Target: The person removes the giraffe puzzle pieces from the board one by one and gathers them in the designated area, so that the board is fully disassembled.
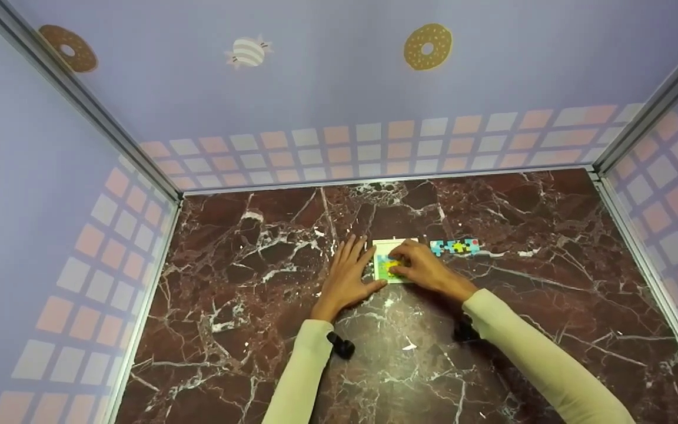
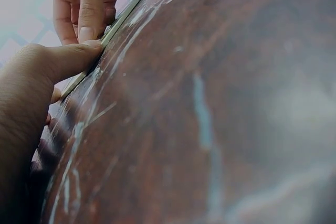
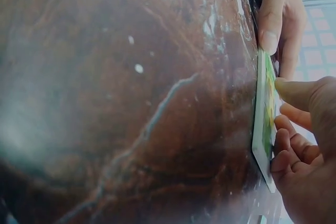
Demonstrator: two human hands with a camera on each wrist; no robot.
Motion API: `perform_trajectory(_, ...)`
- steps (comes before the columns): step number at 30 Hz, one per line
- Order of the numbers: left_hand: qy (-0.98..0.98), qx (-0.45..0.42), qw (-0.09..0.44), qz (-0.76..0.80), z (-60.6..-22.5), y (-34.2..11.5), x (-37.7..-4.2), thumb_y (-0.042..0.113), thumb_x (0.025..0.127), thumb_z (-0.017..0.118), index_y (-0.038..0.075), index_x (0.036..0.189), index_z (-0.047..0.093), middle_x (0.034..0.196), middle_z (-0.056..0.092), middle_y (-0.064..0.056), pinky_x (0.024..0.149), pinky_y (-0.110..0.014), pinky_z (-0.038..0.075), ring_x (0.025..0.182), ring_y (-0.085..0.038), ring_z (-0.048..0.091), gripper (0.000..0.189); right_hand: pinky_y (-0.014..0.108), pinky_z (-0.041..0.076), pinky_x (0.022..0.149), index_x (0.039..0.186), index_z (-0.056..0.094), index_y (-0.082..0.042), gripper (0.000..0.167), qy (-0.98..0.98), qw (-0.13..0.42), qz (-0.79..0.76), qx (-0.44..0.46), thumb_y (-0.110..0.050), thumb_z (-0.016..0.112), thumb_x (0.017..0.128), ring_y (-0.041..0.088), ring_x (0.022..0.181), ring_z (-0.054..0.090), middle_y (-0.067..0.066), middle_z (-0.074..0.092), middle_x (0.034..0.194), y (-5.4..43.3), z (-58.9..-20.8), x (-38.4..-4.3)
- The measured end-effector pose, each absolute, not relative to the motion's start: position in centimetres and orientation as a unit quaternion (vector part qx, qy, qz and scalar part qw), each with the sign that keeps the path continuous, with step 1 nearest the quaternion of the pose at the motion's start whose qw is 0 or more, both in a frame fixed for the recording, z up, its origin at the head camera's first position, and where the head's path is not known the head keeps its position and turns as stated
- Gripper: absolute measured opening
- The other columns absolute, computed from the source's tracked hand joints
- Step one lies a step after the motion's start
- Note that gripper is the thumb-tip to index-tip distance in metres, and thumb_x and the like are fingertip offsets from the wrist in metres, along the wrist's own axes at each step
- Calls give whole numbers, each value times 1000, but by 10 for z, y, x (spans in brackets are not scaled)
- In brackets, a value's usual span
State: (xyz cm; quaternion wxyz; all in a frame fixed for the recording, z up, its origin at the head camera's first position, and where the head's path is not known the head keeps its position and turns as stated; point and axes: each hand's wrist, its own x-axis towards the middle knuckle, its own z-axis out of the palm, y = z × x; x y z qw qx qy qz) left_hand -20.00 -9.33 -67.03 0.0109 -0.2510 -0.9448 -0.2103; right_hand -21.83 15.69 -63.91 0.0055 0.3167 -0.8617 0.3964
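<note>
A small jigsaw puzzle in a white tray point(image 1: 395, 242) lies on the table, its green, blue and yellow picture partly hidden by the right hand. Over that picture, my right hand point(image 1: 427, 266) bends its thumb and fingers, pinching a yellow puzzle piece point(image 1: 394, 265) at the surface. In the right wrist view the right thumb point(image 3: 296, 94) meets the picture side of the tray. Fingers spread, my left hand point(image 1: 348, 280) rests at the tray's left side. Its thumb point(image 2: 76, 59) touches the tray's near edge in the left wrist view.
Several loose puzzle pieces point(image 1: 455, 247), blue and yellow with a red spot, sit in a row right of the tray. The dark red marbled table point(image 1: 245, 353) is bounded by a patterned back wall point(image 1: 339, 88) and side walls. Black wrist straps show on both sleeves.
</note>
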Motion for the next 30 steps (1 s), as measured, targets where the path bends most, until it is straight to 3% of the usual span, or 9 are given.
perform_trajectory(10, -947, -247, 3, -204, -667, -93, -200, 72, 98, 67, 16, 170, 46, 180, 30, -16, 139, -54, 6, 170, -38, 14, 93, 48, 60, 78, 118, 79, 2, 29, -868, 14, 394, 302, -11, 88, 95, 30, 89, 68, 12, 68, 102, 156, -647, -218)
perform_trajectory(18, -943, -251, 4, -219, -667, -94, -199, 71, 98, 67, 15, 170, 46, 179, 31, -16, 139, -55, 5, 170, -39, 14, 94, 38, 52, 73, 123, 76, 0, 35, -851, 49, 416, 317, -16, 88, 95, 22, 86, 60, 7, 65, 100, 160, -673, -227)
perform_trajectory(30, -943, -255, 14, -215, -670, -94, -200, 71, 98, 67, 15, 168, 48, 179, 31, -17, 139, -55, 5, 169, -40, 16, 92, 44, 56, 77, 124, 74, -3, 32, -856, 58, 395, 327, -19, 86, 98, 26, 91, 62, 9, 65, 106, 158, -677, -226)
